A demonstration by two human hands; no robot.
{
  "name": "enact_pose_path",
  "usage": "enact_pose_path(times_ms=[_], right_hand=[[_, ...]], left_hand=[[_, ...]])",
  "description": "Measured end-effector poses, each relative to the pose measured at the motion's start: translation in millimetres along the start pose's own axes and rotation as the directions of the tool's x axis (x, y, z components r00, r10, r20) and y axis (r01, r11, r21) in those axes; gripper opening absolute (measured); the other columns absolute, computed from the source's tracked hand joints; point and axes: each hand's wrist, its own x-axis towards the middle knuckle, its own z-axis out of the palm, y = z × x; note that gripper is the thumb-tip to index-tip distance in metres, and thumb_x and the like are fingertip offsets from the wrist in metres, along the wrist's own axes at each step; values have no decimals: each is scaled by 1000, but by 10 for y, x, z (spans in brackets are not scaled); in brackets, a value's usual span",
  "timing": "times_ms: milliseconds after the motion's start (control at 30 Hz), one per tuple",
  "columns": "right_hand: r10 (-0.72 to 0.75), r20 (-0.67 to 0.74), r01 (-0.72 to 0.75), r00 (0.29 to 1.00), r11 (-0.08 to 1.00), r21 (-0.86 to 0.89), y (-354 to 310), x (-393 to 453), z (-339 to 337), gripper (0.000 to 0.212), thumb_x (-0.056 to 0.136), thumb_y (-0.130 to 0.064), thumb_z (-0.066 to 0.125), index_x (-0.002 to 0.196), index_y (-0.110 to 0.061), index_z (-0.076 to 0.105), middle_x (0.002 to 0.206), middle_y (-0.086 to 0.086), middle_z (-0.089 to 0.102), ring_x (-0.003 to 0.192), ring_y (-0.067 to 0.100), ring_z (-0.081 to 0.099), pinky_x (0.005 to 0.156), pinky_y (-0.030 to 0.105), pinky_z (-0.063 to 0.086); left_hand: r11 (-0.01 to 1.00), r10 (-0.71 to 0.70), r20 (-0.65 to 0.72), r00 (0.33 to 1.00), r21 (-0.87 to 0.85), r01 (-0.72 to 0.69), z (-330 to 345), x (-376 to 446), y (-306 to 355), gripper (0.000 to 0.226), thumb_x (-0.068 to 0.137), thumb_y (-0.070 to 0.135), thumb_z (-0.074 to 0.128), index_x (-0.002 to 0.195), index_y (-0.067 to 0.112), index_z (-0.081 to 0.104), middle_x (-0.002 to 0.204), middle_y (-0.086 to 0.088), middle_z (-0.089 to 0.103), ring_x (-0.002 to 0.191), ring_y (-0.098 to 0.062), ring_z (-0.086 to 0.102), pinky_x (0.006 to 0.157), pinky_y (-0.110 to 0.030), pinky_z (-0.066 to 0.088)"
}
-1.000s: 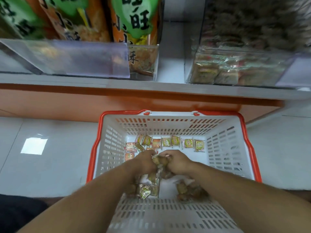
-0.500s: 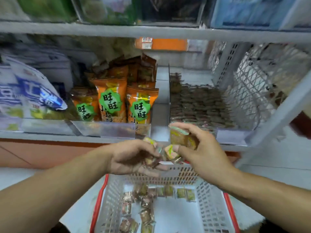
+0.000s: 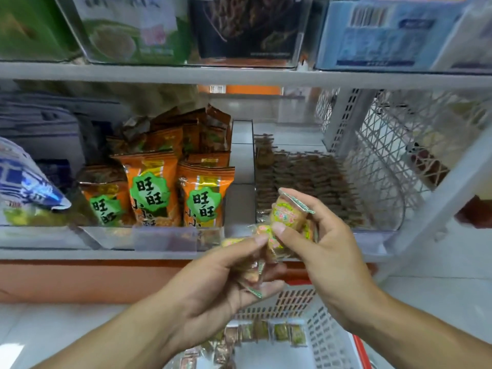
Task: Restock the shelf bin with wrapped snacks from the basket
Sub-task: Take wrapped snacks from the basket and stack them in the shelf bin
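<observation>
My right hand (image 3: 316,251) grips a small stack of orange-yellow wrapped snacks (image 3: 288,215) just in front of the clear shelf bin (image 3: 380,225), which holds rows of brown wrapped snacks. My left hand (image 3: 226,286) touches it from the left and holds several more wrapped snacks in its palm. Below both hands stands the white basket with a red rim (image 3: 327,334); more wrapped snacks (image 3: 266,332) lie on its floor.
Left of the bin stand orange snack bags (image 3: 202,198) behind a clear front panel. A blue-and-white bag (image 3: 24,182) lies at the far left. A shelf board (image 3: 239,75) with clear boxes runs overhead. A white mesh panel (image 3: 394,145) closes the right side.
Both hands have risen out of the basket with snacks and reached the front of the shelf bin. My view has lifted from the basket floor to the shelves.
</observation>
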Motion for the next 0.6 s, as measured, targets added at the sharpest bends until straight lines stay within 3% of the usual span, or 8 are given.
enact_pose_path(times_ms=[100, 200, 333, 467, 600], right_hand=[[132, 77, -143, 988, 976, 165, 8, 6, 26, 35, 94, -20, 67, 119, -43, 70, 115, -3, 75, 97, 15, 73, 78, 29, 58], [221, 117, -245, 968, 931, 271, -52, 41, -8, 28, 96, -26, 59, 120, -37, 70, 112, 5, 77, 92, 18, 75, 72, 28, 59], [272, 117, -291, 955, 933, 212, -125, 99, -89, 26, 88, -34, 65, 107, -18, 67, 110, 12, 75, 91, 25, 75, 66, 30, 58], [247, 195, -283, 949, 941, 184, -225, 129, -169, 27, 83, -32, 74, 105, -16, 71, 110, 13, 75, 95, 24, 73, 65, 28, 58], [309, 315, -341, 898, 939, 53, -302, 152, -236, 21, 81, -34, 74, 95, -18, 76, 94, 9, 73, 77, 18, 64, 56, 27, 54]], left_hand=[[997, 71, -68, 995, 10, -70, -1, 52, -2, 37, 49, 16, 85, 85, 9, 84, 105, -22, 77, 83, -29, 78, 59, -34, 63], [994, 105, -86, 991, -3, -106, -36, 94, 0, 39, 46, 15, 85, 84, 8, 83, 104, -22, 77, 82, -28, 78, 57, -34, 62], [988, 155, -79, 985, 25, -153, -62, 63, 34, 39, 46, 19, 83, 84, 13, 84, 101, -20, 78, 83, -27, 79, 58, -35, 62], [981, 194, -63, 979, -3, -194, -83, -11, 79, 64, 49, 15, 84, 111, 4, 70, 104, -21, 78, 89, -29, 79, 58, -35, 63], [973, 230, -114, 966, 8, -231, -121, -35, 90, 50, 47, 14, 85, 96, 4, 77, 103, -19, 78, 85, -25, 78, 57, -36, 62]])
